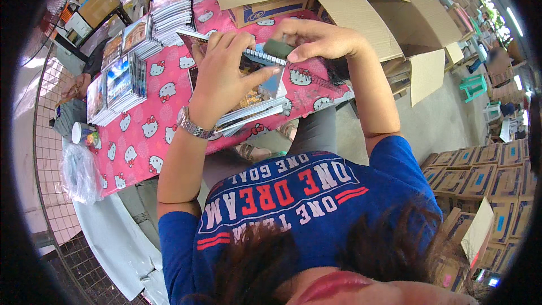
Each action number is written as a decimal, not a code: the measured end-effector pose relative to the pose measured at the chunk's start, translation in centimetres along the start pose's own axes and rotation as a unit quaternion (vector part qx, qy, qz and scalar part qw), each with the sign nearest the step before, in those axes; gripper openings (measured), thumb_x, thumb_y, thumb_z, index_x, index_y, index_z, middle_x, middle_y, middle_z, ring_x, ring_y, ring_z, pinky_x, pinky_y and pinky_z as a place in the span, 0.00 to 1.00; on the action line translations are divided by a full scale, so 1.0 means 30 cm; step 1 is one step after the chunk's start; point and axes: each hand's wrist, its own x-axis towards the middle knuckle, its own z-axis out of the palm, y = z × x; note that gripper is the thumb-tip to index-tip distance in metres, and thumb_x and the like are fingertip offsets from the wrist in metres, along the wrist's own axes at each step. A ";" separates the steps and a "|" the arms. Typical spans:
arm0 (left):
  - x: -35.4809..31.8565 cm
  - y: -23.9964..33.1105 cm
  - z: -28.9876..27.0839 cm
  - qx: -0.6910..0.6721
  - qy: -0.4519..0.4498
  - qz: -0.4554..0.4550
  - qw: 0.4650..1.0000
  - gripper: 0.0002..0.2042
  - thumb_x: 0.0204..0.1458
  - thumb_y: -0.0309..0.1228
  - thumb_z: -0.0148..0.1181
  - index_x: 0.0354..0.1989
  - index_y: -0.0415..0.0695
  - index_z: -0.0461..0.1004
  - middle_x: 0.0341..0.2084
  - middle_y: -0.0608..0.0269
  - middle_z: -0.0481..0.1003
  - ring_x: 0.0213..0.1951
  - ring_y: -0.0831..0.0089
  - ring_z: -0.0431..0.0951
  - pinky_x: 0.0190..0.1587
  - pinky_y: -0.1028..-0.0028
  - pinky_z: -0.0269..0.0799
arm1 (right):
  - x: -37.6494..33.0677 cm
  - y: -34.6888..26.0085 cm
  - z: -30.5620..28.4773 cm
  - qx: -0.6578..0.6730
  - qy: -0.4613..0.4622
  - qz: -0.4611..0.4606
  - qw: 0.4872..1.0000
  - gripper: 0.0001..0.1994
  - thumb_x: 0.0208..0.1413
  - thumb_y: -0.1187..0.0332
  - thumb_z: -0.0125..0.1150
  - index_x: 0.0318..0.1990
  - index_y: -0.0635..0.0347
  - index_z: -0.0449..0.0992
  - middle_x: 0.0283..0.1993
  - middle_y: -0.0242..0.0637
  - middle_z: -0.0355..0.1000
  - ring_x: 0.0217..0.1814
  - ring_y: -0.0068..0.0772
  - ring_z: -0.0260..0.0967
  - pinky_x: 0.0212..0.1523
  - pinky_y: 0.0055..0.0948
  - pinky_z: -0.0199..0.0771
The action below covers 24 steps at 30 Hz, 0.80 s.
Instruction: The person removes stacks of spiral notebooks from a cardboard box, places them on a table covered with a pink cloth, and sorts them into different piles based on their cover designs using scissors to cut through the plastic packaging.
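Fingers of the right hand [324, 40] pinched a green block [278, 49] at the wired edge of a notebook [257, 55]; the left hand [223, 73] gripped its other end, fingers bent, thumb extended. The notebook was tilted above a stack [248, 114] on the pink tablecloth [148, 149]. Other stacks [123, 82] and a cup [84, 134] stood left. An open carton [426, 17] stood beyond, contents hidden; boxes [477, 175] were piled at right.

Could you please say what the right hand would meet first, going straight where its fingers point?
Past its green block, likely the spiral notebook in the left hand, though depth is unclear.
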 end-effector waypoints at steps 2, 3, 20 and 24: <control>0.000 0.007 -0.003 0.001 -0.013 -0.015 1.000 0.25 0.36 0.47 0.74 0.36 0.44 0.71 0.35 0.61 0.72 0.46 0.59 0.69 0.51 0.59 0.58 | -0.019 -0.002 0.032 0.179 0.038 -0.055 0.982 0.29 0.51 0.48 0.60 0.54 0.61 0.69 0.49 0.34 0.67 0.53 0.30 0.62 0.56 0.32 0.61; 0.000 0.009 -0.001 0.003 -0.014 -0.022 1.000 0.25 0.36 0.48 0.73 0.36 0.44 0.72 0.36 0.61 0.72 0.47 0.59 0.68 0.52 0.57 0.58 | -0.010 -0.009 0.024 0.112 0.014 -0.012 0.994 0.31 0.49 0.47 0.61 0.53 0.63 0.69 0.49 0.35 0.67 0.53 0.30 0.62 0.56 0.32 0.62; 0.003 -0.132 -0.057 0.033 -0.042 -0.054 0.997 0.22 0.36 0.45 0.73 0.36 0.45 0.76 0.35 0.64 0.70 0.48 0.61 0.67 0.45 0.55 0.62 | 0.139 0.027 -0.012 -0.053 -0.042 0.052 0.996 0.30 0.53 0.53 0.61 0.59 0.63 0.68 0.54 0.37 0.69 0.55 0.28 0.64 0.57 0.28 0.63; 0.003 -0.111 -0.050 0.035 -0.037 -0.069 0.996 0.22 0.36 0.46 0.73 0.37 0.47 0.76 0.37 0.65 0.70 0.48 0.61 0.67 0.46 0.54 0.62 | 0.125 0.035 -0.006 0.183 -0.049 -0.034 0.981 0.27 0.54 0.55 0.61 0.58 0.61 0.69 0.51 0.33 0.69 0.52 0.24 0.62 0.54 0.26 0.63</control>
